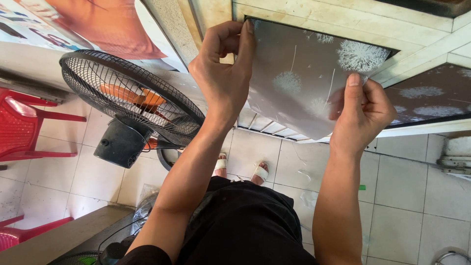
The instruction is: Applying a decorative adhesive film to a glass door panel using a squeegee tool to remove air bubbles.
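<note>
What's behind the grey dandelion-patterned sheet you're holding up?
The grey sheet covers a cream-framed door panel; only the frame shows around it. Left hand and right hand pinch its edges. The surface directly behind is hidden.

We see bright, even daylight; soft shadows lie under the fan (128,105) on the tiled floor (397,211). Focus is sharp near the fan; lines bow towards the frame edges.

Both bare forearms reach up and forward from the body. The left hand (223,73) is raised higher, wrist bent, its fingers curled and thumb pinched against them. The right hand (360,113) sits lower, thumb extended upward, fingers folded behind.
</note>
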